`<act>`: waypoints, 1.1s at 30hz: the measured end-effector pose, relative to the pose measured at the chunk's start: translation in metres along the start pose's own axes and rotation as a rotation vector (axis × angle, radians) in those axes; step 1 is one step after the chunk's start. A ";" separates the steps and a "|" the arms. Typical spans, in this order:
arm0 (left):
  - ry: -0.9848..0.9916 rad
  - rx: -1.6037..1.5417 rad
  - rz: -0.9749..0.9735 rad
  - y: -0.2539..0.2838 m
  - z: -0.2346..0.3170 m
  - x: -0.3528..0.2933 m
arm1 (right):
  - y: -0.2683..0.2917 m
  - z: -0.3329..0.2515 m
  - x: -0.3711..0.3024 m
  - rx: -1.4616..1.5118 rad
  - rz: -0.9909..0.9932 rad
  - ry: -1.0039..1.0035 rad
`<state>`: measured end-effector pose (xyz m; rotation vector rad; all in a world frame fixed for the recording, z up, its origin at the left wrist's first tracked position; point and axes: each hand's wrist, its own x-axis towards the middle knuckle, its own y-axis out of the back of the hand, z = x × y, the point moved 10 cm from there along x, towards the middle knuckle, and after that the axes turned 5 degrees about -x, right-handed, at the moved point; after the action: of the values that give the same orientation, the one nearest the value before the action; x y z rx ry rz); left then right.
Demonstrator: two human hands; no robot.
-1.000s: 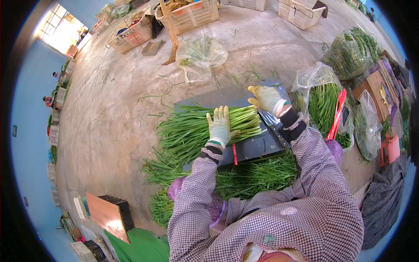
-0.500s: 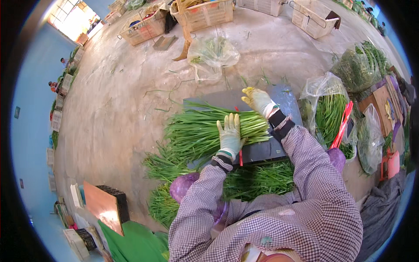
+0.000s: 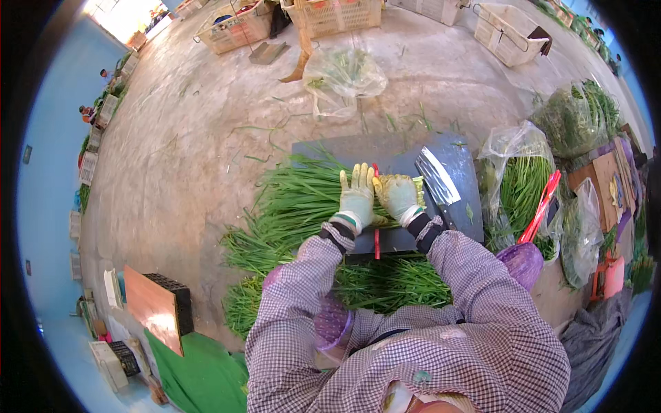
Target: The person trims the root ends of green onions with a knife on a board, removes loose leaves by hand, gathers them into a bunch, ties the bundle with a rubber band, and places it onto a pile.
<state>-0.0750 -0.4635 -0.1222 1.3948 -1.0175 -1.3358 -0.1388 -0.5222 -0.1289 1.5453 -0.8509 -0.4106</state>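
Note:
A thick bundle of garlic chives (image 3: 296, 196) lies across a dark board (image 3: 406, 150), leaves to the left and pale cut ends to the right. My gloved left hand (image 3: 357, 198) rests flat on top of it, fingers stretched out. Close beside it, my gloved right hand (image 3: 398, 196) curls its fingers over the stem end. A red tie (image 3: 376, 244) runs beneath the bundle, its ends showing above and below my hands. To the right of the stems, a cleaver (image 3: 438, 177) lies on the board, its dark handle toward me.
More loose chives (image 3: 392, 282) lie between the board and my lap. At right stand a clear bag of chives (image 3: 527, 186) and a bunch of red ties (image 3: 540, 206). An empty-looking plastic bag (image 3: 344, 72) lies ahead, with crates (image 3: 337, 19) behind it.
My right hand has come left and nearer to me, from above the stem ends onto the stems beside my left hand. The cleaver now shows on the board. The view has shifted slightly.

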 end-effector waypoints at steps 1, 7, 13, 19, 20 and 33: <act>-0.042 0.021 -0.040 -0.002 -0.002 0.005 | 0.014 -0.003 -0.002 0.018 0.090 0.024; -0.142 -0.053 -0.262 -0.020 -0.010 0.026 | 0.031 -0.015 -0.019 -0.043 -0.206 0.335; -0.147 -0.124 -0.211 -0.010 -0.011 0.028 | 0.029 -0.011 -0.027 -0.242 -0.383 0.359; -0.184 -0.116 -0.127 0.002 -0.003 0.011 | 0.017 -0.013 -0.031 -0.072 -0.352 0.363; -0.173 -0.115 -0.091 0.005 -0.004 0.007 | 0.018 -0.013 -0.034 -0.111 -0.292 0.365; -0.077 -0.177 -0.231 -0.011 -0.007 0.014 | 0.001 -0.009 -0.037 -0.157 -0.368 0.340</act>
<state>-0.0675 -0.4738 -0.1358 1.3653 -0.7832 -1.6191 -0.1569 -0.4894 -0.1339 1.5673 -0.2633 -0.4501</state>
